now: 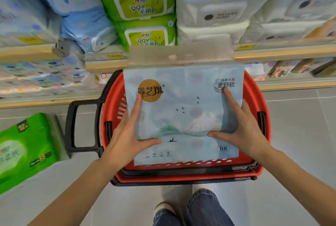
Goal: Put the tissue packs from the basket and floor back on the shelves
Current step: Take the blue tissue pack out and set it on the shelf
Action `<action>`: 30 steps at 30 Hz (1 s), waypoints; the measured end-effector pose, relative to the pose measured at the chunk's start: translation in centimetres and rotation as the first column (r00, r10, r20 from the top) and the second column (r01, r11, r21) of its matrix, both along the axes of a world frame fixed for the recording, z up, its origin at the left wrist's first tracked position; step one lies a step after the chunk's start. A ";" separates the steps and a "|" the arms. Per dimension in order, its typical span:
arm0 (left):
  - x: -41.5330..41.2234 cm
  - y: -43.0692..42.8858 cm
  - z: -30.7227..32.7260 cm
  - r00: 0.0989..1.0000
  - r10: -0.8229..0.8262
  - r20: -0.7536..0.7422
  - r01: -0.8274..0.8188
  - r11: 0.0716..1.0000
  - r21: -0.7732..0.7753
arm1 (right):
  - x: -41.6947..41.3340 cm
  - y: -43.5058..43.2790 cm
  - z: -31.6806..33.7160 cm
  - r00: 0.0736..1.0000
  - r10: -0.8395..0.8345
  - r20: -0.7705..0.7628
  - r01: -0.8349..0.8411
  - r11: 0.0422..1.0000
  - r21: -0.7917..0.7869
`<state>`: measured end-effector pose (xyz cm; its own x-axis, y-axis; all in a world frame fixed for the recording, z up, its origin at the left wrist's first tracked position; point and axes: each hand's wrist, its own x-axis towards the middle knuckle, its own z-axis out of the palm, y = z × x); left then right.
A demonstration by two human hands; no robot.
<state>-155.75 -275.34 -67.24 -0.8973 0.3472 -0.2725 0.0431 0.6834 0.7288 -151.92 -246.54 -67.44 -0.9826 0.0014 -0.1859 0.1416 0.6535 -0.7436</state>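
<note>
Two packs noted. Green tissue pack (27, 149) lies on the floor (300, 134) at 9 o'clock of the red basket (110, 102). Left grip (127, 134) clasps the blue tissue pack (183, 109) at its 9 o'clock edge, thumb and forefinger spread across its face. Right grip (241, 127) does likewise at 3 o'clock. Blue pack is held above the basket, with the shelves (281, 53) at 12 o'clock.

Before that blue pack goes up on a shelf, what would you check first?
1. Left hand grips the blue tissue pack: ok.
2. Right hand grips its other side: ok.
3. Pack lifted clear of the red basket: cannot tell.
4. Free gap on the shelf: cannot tell; visible rows look full.
5. Floor cleared: not ok; a green tissue pack lies there.
</note>
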 end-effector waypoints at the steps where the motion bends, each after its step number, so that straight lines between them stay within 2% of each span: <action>1: -0.2 -0.2 1.7 1.000 0.001 -0.024 -0.001 1.000 -0.008 | -0.1 -0.2 1.8 1.000 -0.005 -0.027 0.005 1.000 -0.004; 5: -1.3 -0.5 10.2 0.992 0.036 -0.117 -0.033 0.999 0.030 | -0.7 -0.7 10.1 0.990 -0.035 -0.134 0.032 0.999 -0.029; 8: -1.9 -0.7 17.9 0.971 0.017 -0.240 -0.014 1.000 0.013 | -1.1 -1.1 17.7 0.971 -0.038 -0.235 0.038 0.999 -0.005; 15: -2.0 -1.8 36.9 0.864 0.025 -0.503 -0.002 0.999 0.046 | -1.2 -1.9 36.6 0.860 -0.018 -0.509 0.058 0.996 0.062; 18: -2.3 -2.6 45.2 0.781 0.054 -0.622 -0.013 0.997 0.071 | -1.2 -2.5 44.8 0.786 -0.007 -0.618 0.051 0.997 0.054; 23: -2.2 -4.8 58.3 0.584 0.045 -0.811 0.044 0.995 0.086 | -1.3 -4.3 57.6 0.604 0.017 -0.797 0.066 0.995 0.071; 30: 1.1 -7.9 73.8 0.347 0.097 -0.933 0.064 0.990 0.127 | 0.7 -7.0 73.1 0.380 0.062 -0.923 0.053 0.995 0.088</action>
